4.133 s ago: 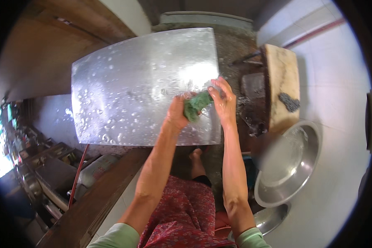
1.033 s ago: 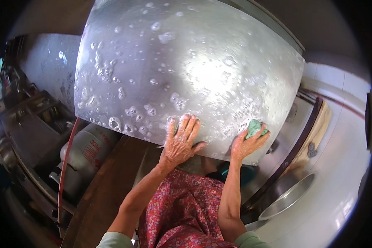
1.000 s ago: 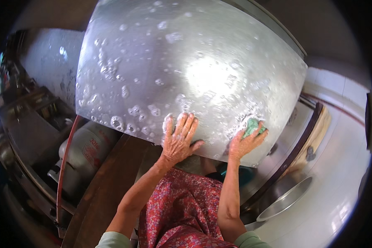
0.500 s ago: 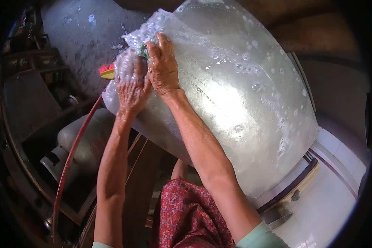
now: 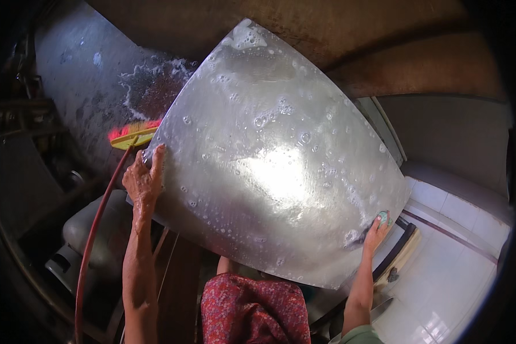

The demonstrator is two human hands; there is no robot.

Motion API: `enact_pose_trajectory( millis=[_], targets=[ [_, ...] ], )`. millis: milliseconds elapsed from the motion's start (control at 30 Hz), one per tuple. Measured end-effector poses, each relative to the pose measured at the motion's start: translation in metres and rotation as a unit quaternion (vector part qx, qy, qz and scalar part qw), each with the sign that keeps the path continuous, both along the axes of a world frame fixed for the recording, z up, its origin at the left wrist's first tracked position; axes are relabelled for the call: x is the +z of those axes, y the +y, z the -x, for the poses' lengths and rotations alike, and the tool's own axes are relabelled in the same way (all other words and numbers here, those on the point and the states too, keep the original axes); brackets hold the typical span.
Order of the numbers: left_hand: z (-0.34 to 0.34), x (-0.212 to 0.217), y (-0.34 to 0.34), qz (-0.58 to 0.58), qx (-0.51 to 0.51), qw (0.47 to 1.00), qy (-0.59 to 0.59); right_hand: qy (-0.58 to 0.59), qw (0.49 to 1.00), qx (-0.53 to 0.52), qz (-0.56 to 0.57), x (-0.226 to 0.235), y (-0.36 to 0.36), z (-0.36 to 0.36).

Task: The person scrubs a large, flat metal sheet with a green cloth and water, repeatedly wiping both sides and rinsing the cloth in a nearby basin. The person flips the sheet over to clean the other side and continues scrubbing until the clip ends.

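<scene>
A large silvery metal sheet (image 5: 229, 178), wet and dotted with soap suds, lies before me across the middle of the view. At its left edge my left hand (image 5: 145, 179) grips the rim, the thumb on top and the other fingers partly hidden past the edge. Near the sheet's right corner, my right hand (image 5: 375, 234) presses a green scouring pad (image 5: 383, 218) against the surface. A glare spot shines in the sheet's centre. What bears the sheet from below is hidden.
Beside the left edge, a broom (image 5: 133, 136) with red bristles and a red handle leans near a grey gas cylinder (image 5: 100, 229). Suds wet the concrete floor (image 5: 86, 86) beyond. A brown wooden surface (image 5: 223, 14) borders the far side; white tiles (image 5: 436, 275) lie at right.
My hands have parted: the left has moved down the left edge, the right has carried the scouring pad to the right corner. Suds from the far left corner have splashed onto the floor.
</scene>
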State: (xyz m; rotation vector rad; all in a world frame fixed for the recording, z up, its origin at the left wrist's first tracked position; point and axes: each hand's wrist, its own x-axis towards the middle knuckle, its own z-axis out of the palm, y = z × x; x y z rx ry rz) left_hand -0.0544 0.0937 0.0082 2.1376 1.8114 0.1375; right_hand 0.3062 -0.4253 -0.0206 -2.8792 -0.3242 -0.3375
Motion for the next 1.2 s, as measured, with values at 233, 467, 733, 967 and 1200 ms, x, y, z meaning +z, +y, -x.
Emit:
enact_pose_trajectory(
  millis=[233,467,733,967,1200],
  targets=[
    [0.008,0.001,0.002,0.054,0.035,0.996,-0.055,-0.023,0.995,0.093,-0.011,-0.044,0.171,-0.057],
    [0.018,0.004,0.006,0.036,0.033,0.999,0.005,-0.002,0.968,0.156,-0.196,-0.05,0.468,0.019],
    [0.015,0.004,0.007,0.046,0.024,0.998,0.033,0.068,0.857,0.43,-0.276,-0.02,0.633,0.137],
    [0.014,0.004,0.007,0.059,0.033,0.998,0.018,0.032,0.85,0.363,-0.38,0.01,0.442,0.115],
    [0.011,-0.006,0.005,0.062,0.016,0.997,0.03,0.079,0.969,-0.008,-0.232,0.005,0.06,-0.017]
  ],
)
